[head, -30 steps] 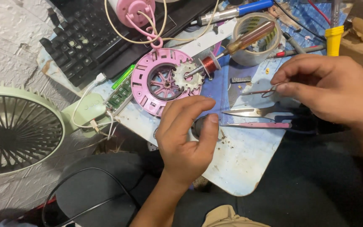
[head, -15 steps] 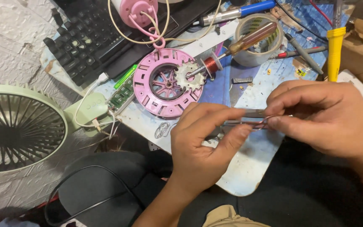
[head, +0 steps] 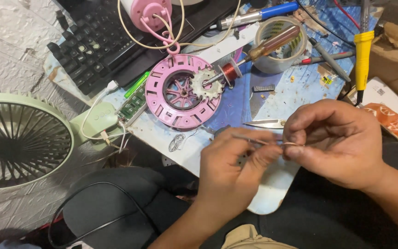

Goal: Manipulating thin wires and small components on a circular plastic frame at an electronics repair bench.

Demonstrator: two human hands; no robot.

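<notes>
a: what have the hands got, from where i sit at the head camera?

b: my left hand (head: 233, 170) is closed, thumb and forefinger pinching a thin metal tool, tweezers by the look of them (head: 254, 139). my right hand (head: 339, 143) is pinched too, fingertips pressed together on a loop of fine wire (head: 292, 144) right at the tool's tip. both sit low over the near edge of the work board (head: 272, 193), the wire just off that edge and above my lap.

a: how will that wire handle?

b: i judge it very light, soft and easy to kink or snap, and slippery between bare fingers. i'd grip it close to the tool tip, not out along the loose end.

a: room to move?

b: tight toward the far side. small scissors (head: 266, 123) lie on the board just beyond the hands, blades pointing left. further up sit the pink fan housing (head: 160, 99), with a toothed stator (head: 204, 84) resting on it, and a spool of copper wire (head: 229, 70) on a wooden-handled screwdriver (head: 272, 44). a tape roll (head: 279, 64) stands near the far edge, a yellow-handled tool (head: 362, 50) toward the far right corner. a green circuit board (head: 132, 103) hangs at the left edge, and a green fan (head: 19, 138) stands off the board to the left. the open room is toward me, past the near edge.
</notes>
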